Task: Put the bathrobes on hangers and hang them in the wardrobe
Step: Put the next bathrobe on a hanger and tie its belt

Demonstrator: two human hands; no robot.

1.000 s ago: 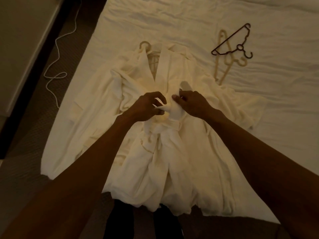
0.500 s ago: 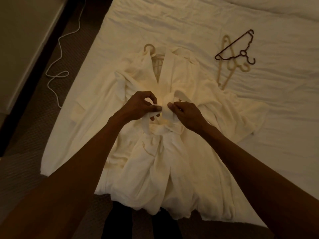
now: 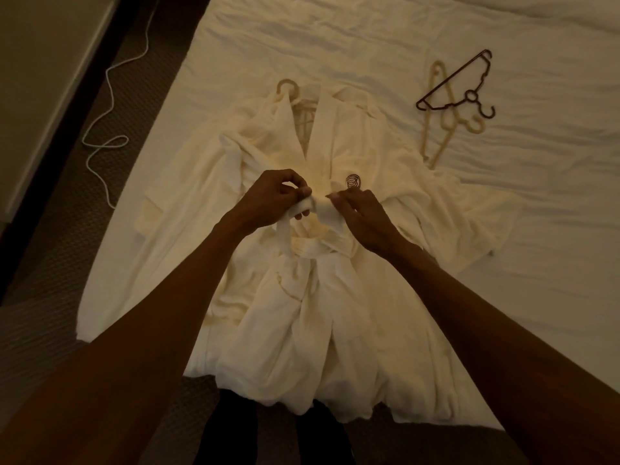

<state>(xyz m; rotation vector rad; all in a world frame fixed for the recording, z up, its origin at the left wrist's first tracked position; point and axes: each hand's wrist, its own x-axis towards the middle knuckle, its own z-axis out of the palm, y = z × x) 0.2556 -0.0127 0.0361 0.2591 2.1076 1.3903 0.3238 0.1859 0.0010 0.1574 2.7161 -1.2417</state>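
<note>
Here hands (image 3: pixel 272 200) (image 3: pixel 364 220) pinch the belt (image 3: pixel 320 210), bathrobe (image 3: pixel 302 333) hem overhanging the bed (image 3: pixel 543 270) edge

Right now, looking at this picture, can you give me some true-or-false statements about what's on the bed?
1. The left hand and the right hand both pinch the belt of the bathrobe. True.
2. The bathrobe hangs in a wardrobe. False: it lies on the bed.
3. A dark hanger lies on the bed beside the bathrobe. True.
4. The bathrobe has no hanger in it. False: a hanger hook shows at its collar.
</note>
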